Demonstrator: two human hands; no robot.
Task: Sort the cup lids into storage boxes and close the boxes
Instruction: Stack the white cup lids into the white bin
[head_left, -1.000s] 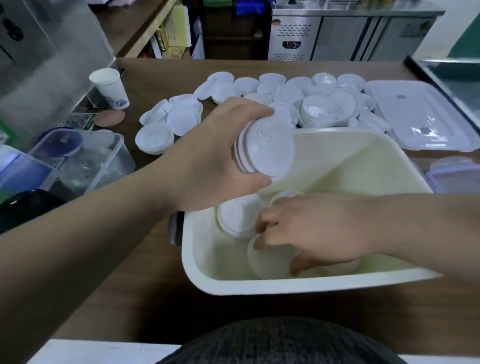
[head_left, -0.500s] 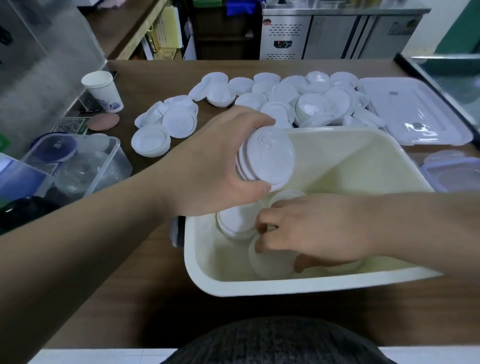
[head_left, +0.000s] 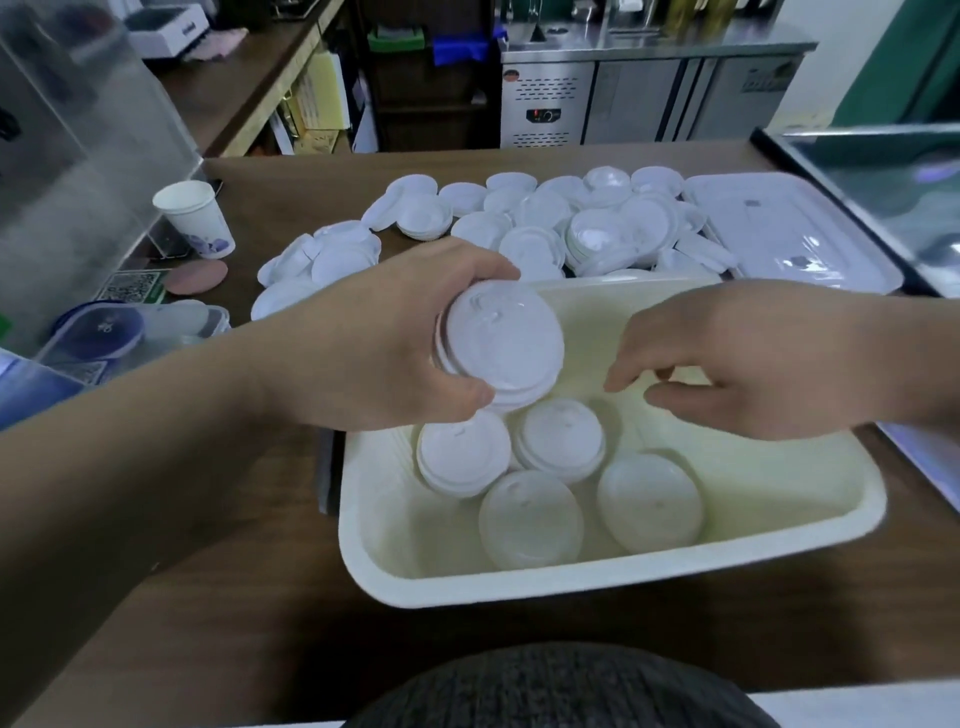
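left hand (head_left: 395, 353): wrapped around a stack of lids (head_left: 501, 345), thumb underneath and fingers over the top. The stack is tipped on edge, flat face toward the camera, just above the far-left part of the box.

right hand (head_left: 753, 364): holding nothing, fingers loose and a bit bent, tips pointing down-left. It hovers over the middle-right of the box, not touching any lid.

storage box (head_left: 571, 582): big cream tub with a rounded rim, open top, sitting centre frame on the tabletop (head_left: 234, 571). Its near rim runs close to the tabletop's near edge.

lids in the box (head_left: 530, 519): four white rounds bunched in the near-left half. The two back ones overlap a little, and the two front ones sit near the front wall.

open room in the box: the right end and the far half show bare cream floor.

gap between hands: a small slot between the held stack and the right fingertips, straight above the back pair of lids.

loose lids (head_left: 545, 223): a wide white heap across the top middle, crowding right up to the box's far rim.

box lid (head_left: 789, 234): clear flat one at the upper right, lying beside the heap.

left side: paper cup (head_left: 195, 218) at the upper left and a clear container (head_left: 130, 332) below it. A strip of bare wood runs between them and the box's left rim.
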